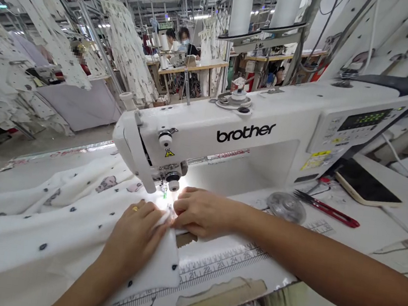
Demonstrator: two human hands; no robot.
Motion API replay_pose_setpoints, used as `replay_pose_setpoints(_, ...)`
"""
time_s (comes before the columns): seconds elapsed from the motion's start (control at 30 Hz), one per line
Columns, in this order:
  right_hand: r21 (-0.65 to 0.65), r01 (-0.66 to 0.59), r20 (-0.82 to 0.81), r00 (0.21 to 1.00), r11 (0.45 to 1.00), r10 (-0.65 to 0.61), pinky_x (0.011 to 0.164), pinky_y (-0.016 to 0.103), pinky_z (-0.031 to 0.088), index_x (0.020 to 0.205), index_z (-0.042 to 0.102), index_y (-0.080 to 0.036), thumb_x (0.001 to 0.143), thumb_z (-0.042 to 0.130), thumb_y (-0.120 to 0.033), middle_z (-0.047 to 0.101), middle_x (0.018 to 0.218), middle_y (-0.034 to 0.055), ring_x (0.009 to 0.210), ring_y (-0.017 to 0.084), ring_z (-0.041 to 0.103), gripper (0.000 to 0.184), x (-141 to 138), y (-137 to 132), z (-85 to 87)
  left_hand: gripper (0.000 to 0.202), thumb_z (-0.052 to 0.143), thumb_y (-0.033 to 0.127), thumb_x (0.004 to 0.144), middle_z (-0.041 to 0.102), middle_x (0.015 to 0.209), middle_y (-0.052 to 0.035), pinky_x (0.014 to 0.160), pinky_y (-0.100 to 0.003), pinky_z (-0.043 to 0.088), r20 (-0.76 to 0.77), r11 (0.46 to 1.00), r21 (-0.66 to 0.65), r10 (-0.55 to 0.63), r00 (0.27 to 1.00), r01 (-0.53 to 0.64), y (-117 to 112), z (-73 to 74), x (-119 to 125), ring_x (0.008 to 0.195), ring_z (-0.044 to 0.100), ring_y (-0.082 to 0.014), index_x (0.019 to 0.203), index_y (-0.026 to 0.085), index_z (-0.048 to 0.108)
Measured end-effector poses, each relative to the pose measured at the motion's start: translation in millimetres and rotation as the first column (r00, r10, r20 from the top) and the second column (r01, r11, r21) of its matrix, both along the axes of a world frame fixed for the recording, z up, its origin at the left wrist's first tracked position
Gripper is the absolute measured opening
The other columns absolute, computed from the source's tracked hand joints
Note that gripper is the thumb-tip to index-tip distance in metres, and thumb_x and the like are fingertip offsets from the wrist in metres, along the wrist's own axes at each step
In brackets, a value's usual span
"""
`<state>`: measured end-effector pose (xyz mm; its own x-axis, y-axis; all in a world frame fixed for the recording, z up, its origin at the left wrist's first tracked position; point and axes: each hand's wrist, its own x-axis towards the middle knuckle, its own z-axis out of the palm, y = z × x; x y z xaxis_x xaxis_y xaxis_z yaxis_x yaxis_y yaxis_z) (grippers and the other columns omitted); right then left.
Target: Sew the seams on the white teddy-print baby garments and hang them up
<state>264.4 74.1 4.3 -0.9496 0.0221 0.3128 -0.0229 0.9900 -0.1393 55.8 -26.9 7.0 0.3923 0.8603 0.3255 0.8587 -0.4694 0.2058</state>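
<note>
White fabric (76, 234) with dark spots spreads over the left of the sewing table and runs up to the needle area of a white sewing machine (200, 127). On the fabric, just in front of the needle, lies my left hand (137, 232), a ring on one finger, its fingers bent and the fabric edge bunched beside the thumb. My right hand (199, 212) is closed at the fabric's right edge, fingertips pinching it close to the lit presser foot. The two hands almost meet. The needle tip is partly hidden by glare.
A printed ruler (219, 265) runs along the table's front. Right of my hands are a clear round dish (287, 207), red thread snips (328, 208) and a phone (367, 183). Thread cones (241, 7) stand behind the machine. Hanging fabric and other people at tables fill the background.
</note>
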Motion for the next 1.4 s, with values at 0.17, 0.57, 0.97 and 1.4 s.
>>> replay_pose_setpoints(0.17,0.026,-0.007,0.006,1.000,1.000,0.007,0.085,0.030,0.037,0.097,0.070,-0.021,0.086,0.056,-0.014,0.061,0.081,-0.0003,0.073,0.015,0.048,0.019,1.1,-1.4,3.0,0.006,0.052,0.018,0.092,0.060,0.087,-0.0039,0.080,-0.038,0.043,-0.146,0.992,0.126,0.027,0.989,-0.008,-1.2,-6.9,3.2,0.082,0.055,-0.0220,0.094,0.019,0.058)
replay_pose_setpoints(0.57,0.048,0.050,-0.005,0.999,0.998,-0.050,0.088,0.031,0.038,0.084,0.066,-0.019,0.091,0.054,-0.021,0.064,0.084,0.0002,0.074,0.014,0.051,0.015,3.0,-4.0,5.4,0.027,0.043,0.003,0.088,0.065,0.103,-0.0119,0.087,-0.042,0.051,-0.344,0.949,0.249,-0.101,0.934,0.194,-3.6,-5.2,1.1,0.097,0.059,-0.0265,0.105,0.010,0.062)
replay_pose_setpoints(0.97,0.028,0.219,-0.009,0.976,0.975,-0.219,0.101,0.037,0.032,0.108,0.065,-0.017,0.100,0.049,-0.030,0.068,0.107,0.0032,0.101,0.020,0.055,0.022,-2.9,-8.6,-4.1,0.045,0.037,-0.002,0.082,0.067,0.118,-0.0134,0.087,-0.037,0.058,-0.325,0.965,0.195,-0.107,0.940,0.177,0.0,-16.3,-11.0,0.109,0.064,-0.0246,0.119,0.010,0.059)
replay_pose_setpoints(1.4,-0.038,0.324,-0.021,0.946,0.945,-0.325,0.105,0.041,0.028,0.124,0.058,-0.017,0.096,0.057,-0.037,0.064,0.121,0.0067,0.107,0.022,0.053,0.034,-4.3,-5.8,-3.6,0.033,0.041,0.003,0.086,0.070,0.113,-0.0134,0.085,-0.038,0.058,-0.323,0.957,0.250,-0.060,0.944,0.146,25.9,-20.5,-19.6,0.103,0.067,-0.0248,0.109,0.012,0.063)
